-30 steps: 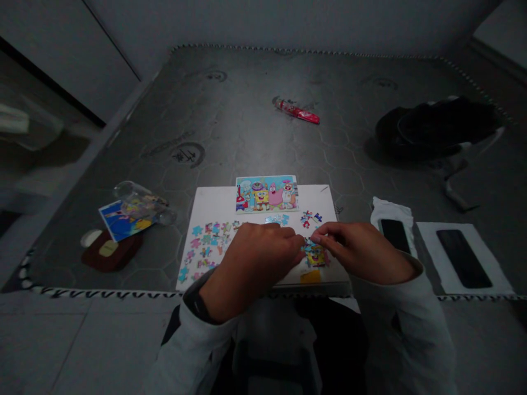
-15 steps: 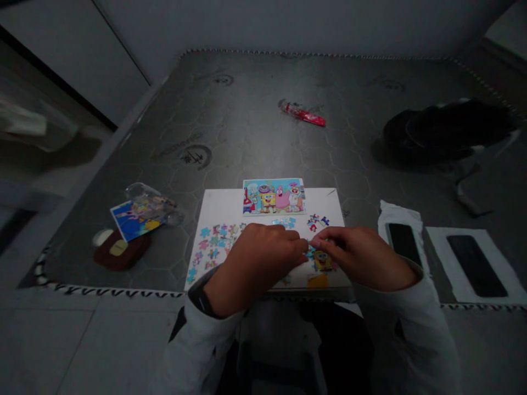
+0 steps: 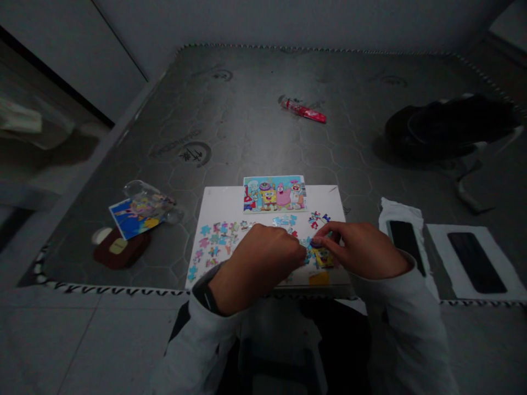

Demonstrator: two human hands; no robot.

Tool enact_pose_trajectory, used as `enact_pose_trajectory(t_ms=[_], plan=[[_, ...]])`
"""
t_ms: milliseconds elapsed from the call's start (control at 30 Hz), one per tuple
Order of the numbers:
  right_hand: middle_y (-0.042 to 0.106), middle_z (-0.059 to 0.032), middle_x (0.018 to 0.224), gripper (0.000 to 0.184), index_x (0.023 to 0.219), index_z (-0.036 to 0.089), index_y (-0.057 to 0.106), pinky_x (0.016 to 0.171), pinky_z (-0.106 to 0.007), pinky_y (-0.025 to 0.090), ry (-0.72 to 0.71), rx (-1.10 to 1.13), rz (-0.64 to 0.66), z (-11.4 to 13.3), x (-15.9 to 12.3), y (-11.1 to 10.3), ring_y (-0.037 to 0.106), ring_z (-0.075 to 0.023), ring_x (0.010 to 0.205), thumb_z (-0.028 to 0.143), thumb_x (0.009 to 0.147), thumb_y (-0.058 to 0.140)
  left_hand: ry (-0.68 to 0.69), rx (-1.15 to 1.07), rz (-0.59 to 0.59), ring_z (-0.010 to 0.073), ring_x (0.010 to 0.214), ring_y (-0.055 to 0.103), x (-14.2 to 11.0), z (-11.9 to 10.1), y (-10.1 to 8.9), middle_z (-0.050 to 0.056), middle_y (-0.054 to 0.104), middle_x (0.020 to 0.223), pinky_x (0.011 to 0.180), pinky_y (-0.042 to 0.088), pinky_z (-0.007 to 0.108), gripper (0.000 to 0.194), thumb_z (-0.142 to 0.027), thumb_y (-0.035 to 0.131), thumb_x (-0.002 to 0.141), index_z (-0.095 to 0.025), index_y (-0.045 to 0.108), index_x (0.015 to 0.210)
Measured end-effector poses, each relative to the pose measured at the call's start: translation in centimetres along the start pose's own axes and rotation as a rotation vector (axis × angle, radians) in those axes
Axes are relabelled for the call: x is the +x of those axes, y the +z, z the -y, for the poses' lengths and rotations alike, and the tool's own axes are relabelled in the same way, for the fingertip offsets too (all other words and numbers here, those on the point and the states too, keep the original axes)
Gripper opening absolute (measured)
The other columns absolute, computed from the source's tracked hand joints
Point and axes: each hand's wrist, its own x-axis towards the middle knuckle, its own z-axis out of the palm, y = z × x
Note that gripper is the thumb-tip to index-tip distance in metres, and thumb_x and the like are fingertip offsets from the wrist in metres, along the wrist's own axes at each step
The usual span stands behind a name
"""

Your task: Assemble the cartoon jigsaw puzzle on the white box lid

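Note:
My right hand (image 3: 362,248) pinches a small purple-topped jigsaw piece (image 3: 315,242) between thumb and forefinger, just above a partly joined yellow puzzle section (image 3: 323,258). My left hand (image 3: 267,258) is closed, knuckles up, with its fingertips at the left side of that section; whatever they hold is hidden. Both hands are over a white board (image 3: 214,198). Loose jigsaw pieces (image 3: 218,240) cover its left part, partly behind my left hand. A joined light-blue strip (image 3: 284,220) and a few red and dark pieces (image 3: 319,219) lie farther back. The cartoon picture card (image 3: 275,195) rests across the board's far edge.
On the left are a brown case (image 3: 121,249), a blue picture card (image 3: 134,216) and a clear plastic bag (image 3: 148,197). A red tool (image 3: 304,111) lies farther back. Two phones (image 3: 405,241) (image 3: 476,262) and a black bag-like object (image 3: 448,131) are on the right.
The view shifted slightly. My right fingers now show a purple-topped piece between them, and my left fingertips have drawn a little apart from them.

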Motion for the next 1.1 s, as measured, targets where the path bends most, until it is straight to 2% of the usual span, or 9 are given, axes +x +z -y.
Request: enact_pose_trajectory(t_ms=[133,300,467,567,1100], plan=[[0.074,0.0019,0.070,0.012,0.085,0.027,0.073,0.054,-0.026,0.034,0.028,-0.079,0.058,-0.5,0.3,0.3,0.065,-0.0156,0.061,0.034,0.088,0.064,-0.005,-0.070,0.032,0.0198,0.061,0.067,0.6,-1.2,1.3,0.006,0.073,0.071,0.054,0.043,0.028,0.016,-0.022,0.062,0.089,-0.019,0.075,0.079],[0.073,0.0024,0.073,0.004,0.083,0.027,0.073,0.055,-0.024,0.034,0.050,-0.064,0.157,-0.4,0.7,0.9,0.065,-0.0139,0.065,0.029,0.082,0.069,-0.020,-0.109,0.043,0.0225,0.063,0.069,1.2,-2.0,2.6,0.007,0.073,0.073,0.055,0.046,0.030,0.017,-0.027,0.062,0.089,-0.020,0.077,0.088],[0.073,0.0009,0.079,0.007,0.085,0.028,0.073,0.059,-0.026,0.033,0.152,-0.072,0.235,-0.2,1.2,1.2,0.064,-0.0155,0.073,0.034,0.081,0.071,-0.095,-0.097,0.095,0.0250,0.067,0.070,1.5,-1.5,2.5,0.007,0.074,0.075,0.058,0.048,0.032,0.020,-0.029,0.060,0.090,-0.021,0.077,0.084],[0.073,0.0007,0.080,0.008,0.085,0.028,0.073,0.059,-0.026,0.033,0.157,-0.058,0.254,-0.2,1.2,1.3,0.064,-0.0157,0.073,0.034,0.082,0.070,-0.115,-0.092,0.115,0.0254,0.069,0.071,1.6,-1.2,2.5,0.007,0.075,0.078,0.060,0.048,0.033,0.022,-0.030,0.059,0.091,-0.021,0.077,0.082],[0.073,0.0006,0.080,0.007,0.083,0.028,0.073,0.060,-0.027,0.033,0.178,-0.041,0.239,-0.3,1.2,1.4,0.063,-0.0154,0.072,0.033,0.080,0.070,-0.116,-0.080,0.154,0.0265,0.072,0.072,1.8,-1.4,2.1,0.008,0.075,0.078,0.061,0.048,0.033,0.021,-0.036,0.064,0.090,-0.021,0.077,0.085]])
